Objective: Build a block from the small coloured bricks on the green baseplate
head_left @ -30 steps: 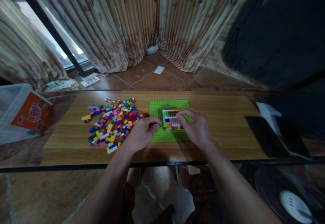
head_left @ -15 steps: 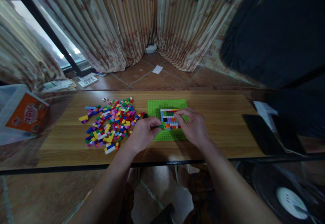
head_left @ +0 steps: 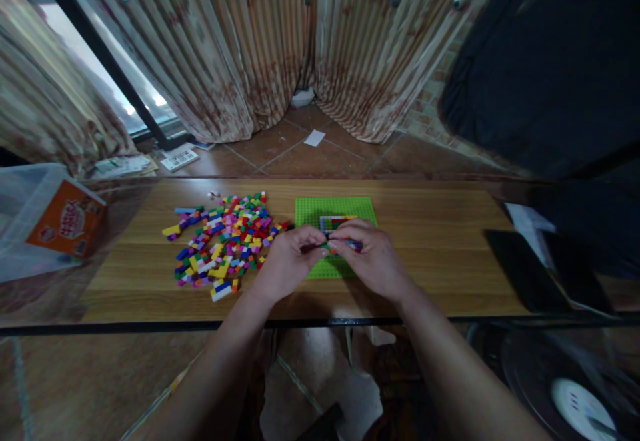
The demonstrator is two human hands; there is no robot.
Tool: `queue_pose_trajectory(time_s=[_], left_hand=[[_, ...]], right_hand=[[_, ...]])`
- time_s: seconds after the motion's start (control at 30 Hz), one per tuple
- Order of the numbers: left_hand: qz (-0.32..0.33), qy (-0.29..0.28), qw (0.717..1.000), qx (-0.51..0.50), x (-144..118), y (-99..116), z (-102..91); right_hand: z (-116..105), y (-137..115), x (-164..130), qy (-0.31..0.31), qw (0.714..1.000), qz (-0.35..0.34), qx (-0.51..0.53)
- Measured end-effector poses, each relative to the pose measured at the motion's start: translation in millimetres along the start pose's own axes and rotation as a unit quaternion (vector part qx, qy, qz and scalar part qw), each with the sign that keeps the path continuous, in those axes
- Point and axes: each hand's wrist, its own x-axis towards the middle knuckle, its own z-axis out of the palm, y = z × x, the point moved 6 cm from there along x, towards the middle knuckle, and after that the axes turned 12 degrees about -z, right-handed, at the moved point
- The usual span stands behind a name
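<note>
Over the green baseplate (head_left: 310,207), my two hands meet with their fingertips almost touching. My left hand (head_left: 293,257) is closed in a pinch on a small green brick (head_left: 325,247), of which only a sliver shows. Coming in from the other side, my right hand (head_left: 375,254) also has thumb and fingers pinched together beside that brick; what lies between them is hidden. Under the fingers is a flat layout of coloured bricks (head_left: 340,218) on the baseplate, its white, red and yellow far edge visible and most of the rest covered by my hands.
A wide pile of loose coloured bricks (head_left: 235,227) spreads on the wooden table (head_left: 430,227) left of the baseplate. A clear plastic bin with an orange label (head_left: 67,221) stands at the far left. Dark flat panels (head_left: 523,271) lie at the table's right end.
My right hand has moved left to meet my left hand, covering more of the brick layout. The left hand keeps its pinch on the green brick. The whole view has shifted slightly.
</note>
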Motion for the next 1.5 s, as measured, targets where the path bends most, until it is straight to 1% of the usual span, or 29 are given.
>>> queue_pose_trajectory(time_s=[0.13,0.27,0.37,0.47,0.53,0.6,0.67,0.73,0.8,0.9,1.0,1.13,1.23,1.4,1.5], left_hand=[[0.004,0.005,0.998,-0.056,-1,2,-0.3],[0.007,-0.002,0.995,-0.098,-2,4,-0.7],[0.006,-0.01,0.992,-0.124,-3,7,-0.7],[0.002,-0.025,0.988,-0.149,-5,10,-0.7],[0.002,-0.029,0.986,-0.163,-6,12,-2.0],[0.001,-0.027,0.986,-0.162,-6,13,-4.2],[-0.003,-0.024,0.99,-0.136,-6,12,-6.3],[-0.007,-0.024,0.996,-0.09,-6,9,-7.7],[-0.006,-0.02,0.999,-0.043,-5,4,-9.2],[-0.001,-0.01,1.0,0.022,-5,-3,-9.8],[0.007,-0.001,0.997,0.083,-4,-8,-6.9],[0.02,0.0,0.99,0.138,-4,-8,-0.7],[0.023,0.007,0.988,0.152,-5,-6,1.2],[0.039,0.033,0.989,0.142,-5,-5,2.6],[0.063,0.06,0.978,0.19,-5,-5,5.3]], right_hand=[[2,1,0,0.008,0.999,0.012,0.047],[5,1,0,0.001,0.996,0.05,0.079],[6,1,-1,-0.005,0.99,0.081,0.117],[7,0,-1,-0.005,0.98,0.09,0.178],[8,-1,-1,0.006,0.971,0.091,0.222],[5,1,0,0.042,0.959,0.099,0.261],[1,5,0,0.093,0.941,0.122,0.301],[-3,8,-1,0.134,0.917,0.151,0.344],[-6,11,-2,0.157,0.896,0.177,0.377],[-9,12,-2,0.176,0.88,0.196,0.395],[-10,13,-2,0.187,0.876,0.202,0.395],[-11,18,-3,0.213,0.869,0.2,0.399],[-12,21,-4,0.219,0.871,0.199,0.391],[-13,23,-5,0.213,0.88,0.206,0.37],[-13,22,-4,0.213,0.878,0.207,0.375]])
